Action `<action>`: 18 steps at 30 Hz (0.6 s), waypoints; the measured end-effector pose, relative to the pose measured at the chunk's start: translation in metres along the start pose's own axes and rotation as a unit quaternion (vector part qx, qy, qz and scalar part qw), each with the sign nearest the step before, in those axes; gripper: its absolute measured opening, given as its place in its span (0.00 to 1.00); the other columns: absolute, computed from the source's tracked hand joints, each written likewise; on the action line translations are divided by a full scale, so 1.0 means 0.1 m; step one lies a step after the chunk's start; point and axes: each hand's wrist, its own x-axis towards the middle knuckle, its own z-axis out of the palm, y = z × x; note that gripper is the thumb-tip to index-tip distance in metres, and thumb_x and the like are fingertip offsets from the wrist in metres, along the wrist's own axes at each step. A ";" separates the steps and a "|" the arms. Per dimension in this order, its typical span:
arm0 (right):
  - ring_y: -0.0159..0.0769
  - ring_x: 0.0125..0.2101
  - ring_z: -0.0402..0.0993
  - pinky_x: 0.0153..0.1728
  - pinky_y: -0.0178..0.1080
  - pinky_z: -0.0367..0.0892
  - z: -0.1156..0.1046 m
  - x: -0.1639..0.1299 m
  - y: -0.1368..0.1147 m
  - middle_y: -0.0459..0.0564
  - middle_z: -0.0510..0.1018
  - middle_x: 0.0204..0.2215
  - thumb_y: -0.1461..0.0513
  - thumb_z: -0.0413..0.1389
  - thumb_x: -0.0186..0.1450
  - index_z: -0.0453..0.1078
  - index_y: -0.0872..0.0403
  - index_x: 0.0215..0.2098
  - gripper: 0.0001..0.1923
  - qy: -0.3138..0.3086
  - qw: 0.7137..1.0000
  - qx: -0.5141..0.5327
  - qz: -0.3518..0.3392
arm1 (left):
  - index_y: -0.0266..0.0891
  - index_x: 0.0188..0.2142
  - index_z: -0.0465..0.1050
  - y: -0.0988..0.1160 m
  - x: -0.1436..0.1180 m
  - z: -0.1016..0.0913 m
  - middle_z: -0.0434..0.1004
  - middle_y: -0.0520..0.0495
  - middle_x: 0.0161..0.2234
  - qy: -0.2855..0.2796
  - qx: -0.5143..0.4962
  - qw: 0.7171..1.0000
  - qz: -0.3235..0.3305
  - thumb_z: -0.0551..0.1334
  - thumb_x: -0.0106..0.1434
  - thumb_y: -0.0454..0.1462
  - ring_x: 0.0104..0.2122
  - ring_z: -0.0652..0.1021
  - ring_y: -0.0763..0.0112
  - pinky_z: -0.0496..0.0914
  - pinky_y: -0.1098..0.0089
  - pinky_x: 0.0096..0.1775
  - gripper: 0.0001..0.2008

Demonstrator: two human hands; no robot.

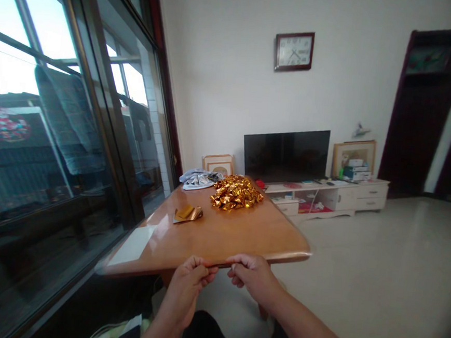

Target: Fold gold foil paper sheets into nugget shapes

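Observation:
My left hand (189, 287) and my right hand (255, 278) are close together at the near edge of the wooden table (243, 238). Both are closed in a pinch, thumbs against fingers. Between them runs a thin, dark strip (223, 266), seen edge-on; its kind is hard to make out. Beyond my hands, a small stack of gold foil paper (188, 214) lies on the table, left of centre. Farther back sits a heap of shiny folded gold foil pieces (236, 193).
A pale sheet (133, 245) lies at the table's left edge, and a grey-white bundle (201, 179) at its far end. Glass sliding doors (76, 126) stand on the left. Against the back wall are a television (286, 154) and a low white cabinet (346, 199).

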 end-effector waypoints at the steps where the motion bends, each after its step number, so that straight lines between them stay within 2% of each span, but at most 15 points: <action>1: 0.34 0.25 0.76 0.28 0.35 0.67 0.00 0.00 0.00 0.48 0.81 0.27 0.60 0.54 0.61 0.80 0.56 0.42 0.16 0.001 1.000 0.002 -0.003 | 0.38 0.29 0.72 0.01 -0.01 0.01 0.77 0.48 0.31 0.000 -0.011 1.000 -0.002 0.69 0.49 0.34 0.37 0.80 0.65 0.71 0.66 0.42 0.08; 11: 0.35 0.29 0.75 0.31 0.36 0.68 0.04 -0.03 -0.02 0.48 0.81 0.29 0.60 0.56 0.62 0.81 0.55 0.38 0.12 -0.014 0.999 -0.004 -0.041 | 0.37 0.30 0.72 -0.07 0.02 0.00 0.77 0.49 0.30 -0.006 0.008 1.000 0.015 0.69 0.55 0.37 0.35 0.77 0.69 0.70 0.66 0.43 0.08; 18: 0.37 0.30 0.75 0.32 0.36 0.66 0.06 -0.04 0.00 0.47 0.82 0.30 0.60 0.57 0.63 0.81 0.53 0.40 0.12 0.001 0.992 -0.086 -0.087 | 0.38 0.31 0.71 -0.21 0.10 -0.04 0.76 0.50 0.29 0.017 0.031 0.999 0.032 0.68 0.56 0.37 0.33 0.74 0.69 0.67 0.68 0.40 0.07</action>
